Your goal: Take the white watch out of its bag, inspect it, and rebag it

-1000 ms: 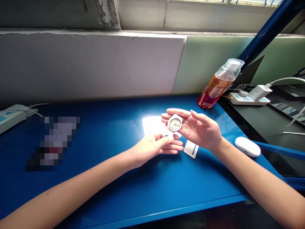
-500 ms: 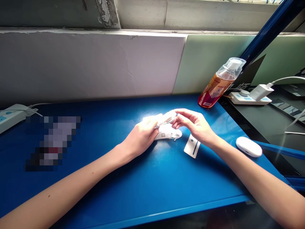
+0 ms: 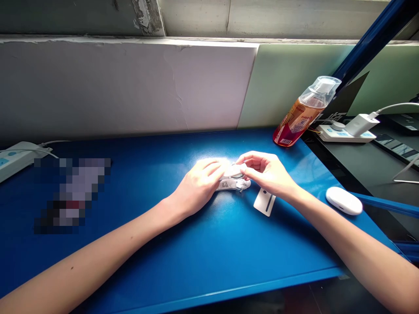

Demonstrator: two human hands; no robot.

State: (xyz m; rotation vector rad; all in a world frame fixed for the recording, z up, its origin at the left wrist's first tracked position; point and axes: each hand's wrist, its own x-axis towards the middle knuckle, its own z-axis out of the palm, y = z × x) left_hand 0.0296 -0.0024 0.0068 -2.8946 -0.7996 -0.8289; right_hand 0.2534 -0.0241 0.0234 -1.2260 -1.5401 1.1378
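My left hand point(image 3: 199, 185) and my right hand point(image 3: 266, 172) meet over a small white watch point(image 3: 235, 171) just above the blue table point(image 3: 209, 253). Both hands have curled fingers pinched on the watch from either side. Under it a white tag with a printed code point(image 3: 229, 185) lies on the table. A white card with a dark stripe point(image 3: 264, 202) lies flat just right of my right hand's wrist.
An orange-red bottle with a clear cap point(image 3: 303, 113) leans at the table's back right. A white oval case point(image 3: 343, 200) sits at the right edge. A power strip with a charger point(image 3: 343, 133) lies beyond; another strip point(image 3: 15, 159) at far left. A blurred patch point(image 3: 70, 196) lies left.
The watch went from lying face-up in my open right hand down to the table, with both hands closing on it; the hands sank lower.
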